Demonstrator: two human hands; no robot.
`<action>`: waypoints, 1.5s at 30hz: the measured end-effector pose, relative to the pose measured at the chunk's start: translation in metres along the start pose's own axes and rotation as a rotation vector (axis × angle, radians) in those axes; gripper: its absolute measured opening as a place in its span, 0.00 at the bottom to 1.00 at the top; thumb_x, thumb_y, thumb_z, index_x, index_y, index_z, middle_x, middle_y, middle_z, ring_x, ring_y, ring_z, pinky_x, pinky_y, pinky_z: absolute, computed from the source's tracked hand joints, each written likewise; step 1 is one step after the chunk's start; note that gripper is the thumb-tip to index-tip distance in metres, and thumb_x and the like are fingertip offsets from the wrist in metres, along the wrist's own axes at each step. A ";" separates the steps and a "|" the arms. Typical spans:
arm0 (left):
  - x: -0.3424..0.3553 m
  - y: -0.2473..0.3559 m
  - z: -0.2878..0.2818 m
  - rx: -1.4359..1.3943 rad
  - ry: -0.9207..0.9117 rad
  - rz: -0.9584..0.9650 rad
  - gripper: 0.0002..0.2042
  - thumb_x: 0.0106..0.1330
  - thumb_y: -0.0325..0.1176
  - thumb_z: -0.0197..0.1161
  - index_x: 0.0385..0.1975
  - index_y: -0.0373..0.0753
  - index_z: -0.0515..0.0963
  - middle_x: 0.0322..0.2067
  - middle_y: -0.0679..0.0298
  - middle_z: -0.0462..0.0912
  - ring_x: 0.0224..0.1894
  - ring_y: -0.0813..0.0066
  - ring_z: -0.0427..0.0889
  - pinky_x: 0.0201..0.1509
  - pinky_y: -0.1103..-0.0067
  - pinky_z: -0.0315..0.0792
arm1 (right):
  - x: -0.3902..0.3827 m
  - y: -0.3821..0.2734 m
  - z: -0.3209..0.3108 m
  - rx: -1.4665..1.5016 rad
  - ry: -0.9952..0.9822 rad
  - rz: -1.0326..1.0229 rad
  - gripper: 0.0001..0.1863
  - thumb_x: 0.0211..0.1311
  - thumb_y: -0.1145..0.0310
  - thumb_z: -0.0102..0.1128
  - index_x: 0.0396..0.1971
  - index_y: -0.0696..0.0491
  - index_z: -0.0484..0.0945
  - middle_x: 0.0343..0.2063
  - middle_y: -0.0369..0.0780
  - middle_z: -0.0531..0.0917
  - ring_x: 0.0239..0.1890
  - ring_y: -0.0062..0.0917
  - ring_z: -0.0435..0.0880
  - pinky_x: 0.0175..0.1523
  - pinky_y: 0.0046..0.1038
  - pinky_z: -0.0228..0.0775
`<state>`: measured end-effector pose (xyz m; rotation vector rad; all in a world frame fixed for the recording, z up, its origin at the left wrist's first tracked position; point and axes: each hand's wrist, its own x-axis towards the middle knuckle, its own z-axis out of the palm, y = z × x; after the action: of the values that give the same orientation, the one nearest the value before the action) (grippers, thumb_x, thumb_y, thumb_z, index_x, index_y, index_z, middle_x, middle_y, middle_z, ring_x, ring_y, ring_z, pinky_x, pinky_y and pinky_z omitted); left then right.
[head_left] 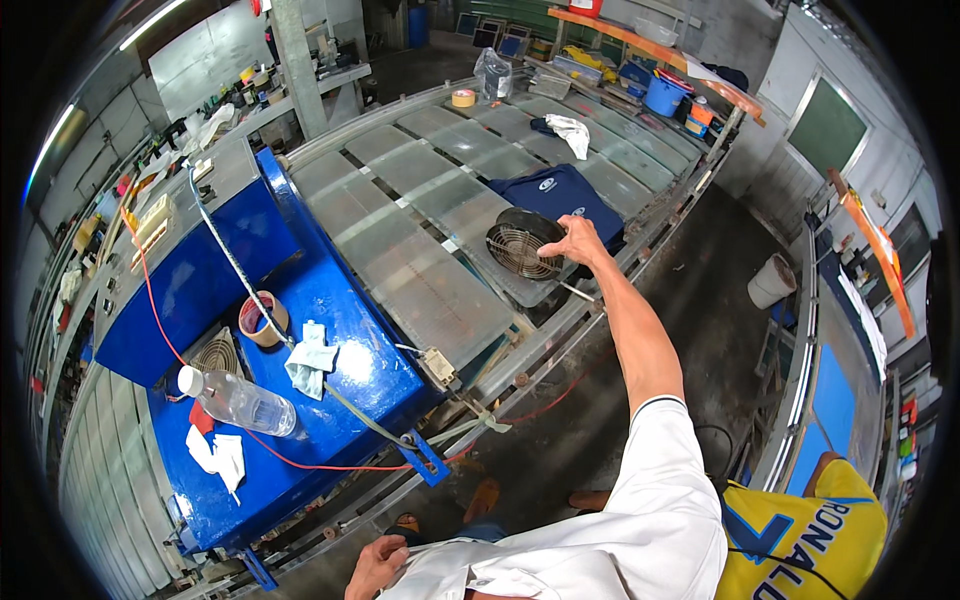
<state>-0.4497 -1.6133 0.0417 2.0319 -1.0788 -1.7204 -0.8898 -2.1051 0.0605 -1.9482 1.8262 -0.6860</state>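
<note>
- The black round fan (520, 248) sits over the glass-topped bench (400, 265), overlapping the lower left of a navy garment (585, 195); whether they touch, I cannot tell.
- The right hand (574, 240) has thumb and fingers around the fan's rim. Held at one edge only, it could twist or slip.
- If the fan's rim catches the fabric, the navy garment could be dragged or creased.
- The garment bears a pale oval emblem with small marks.
- The left hand (375, 568) is loosely curled near the waist; I cannot tell whether it holds anything.
- On the blue machine (350, 420), a bump could send the clear bottle (245, 403) off; a snag on the red cord (310, 466) could cause it.
- The co-worker's yellow shirt (770, 515) carries large lettering and a digit.
</note>
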 end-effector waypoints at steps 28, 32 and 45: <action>0.037 0.139 0.076 0.102 -0.288 1.295 0.20 0.60 0.28 0.66 0.53 0.33 0.74 0.47 0.51 0.81 0.49 0.56 0.82 0.51 0.69 0.76 | -0.246 -0.136 -0.098 -0.255 0.469 0.429 0.31 0.31 0.48 0.79 0.27 0.62 0.84 0.31 0.53 0.85 0.38 0.44 0.86 0.45 0.41 0.77; 0.016 0.142 0.104 0.021 -0.164 1.373 0.28 0.58 0.29 0.69 0.59 0.32 0.68 0.56 0.47 0.73 0.58 0.52 0.73 0.61 0.65 0.67 | -0.318 -0.162 -0.113 -0.301 0.437 0.672 0.30 0.30 0.46 0.79 0.21 0.61 0.82 0.29 0.51 0.85 0.36 0.42 0.86 0.42 0.39 0.77; 0.001 0.062 0.173 0.200 0.042 1.639 0.52 0.38 0.38 0.83 0.65 0.34 0.58 0.66 0.47 0.60 0.71 0.41 0.54 0.72 0.50 0.47 | -0.506 -0.226 -0.019 -0.018 0.571 1.012 0.27 0.34 0.51 0.66 0.23 0.65 0.83 0.26 0.56 0.84 0.33 0.47 0.87 0.42 0.38 0.80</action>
<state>-0.6335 -1.6125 0.0347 0.5564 -1.9964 -0.6335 -0.7357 -1.5824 0.1618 -0.6066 2.7533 -0.8722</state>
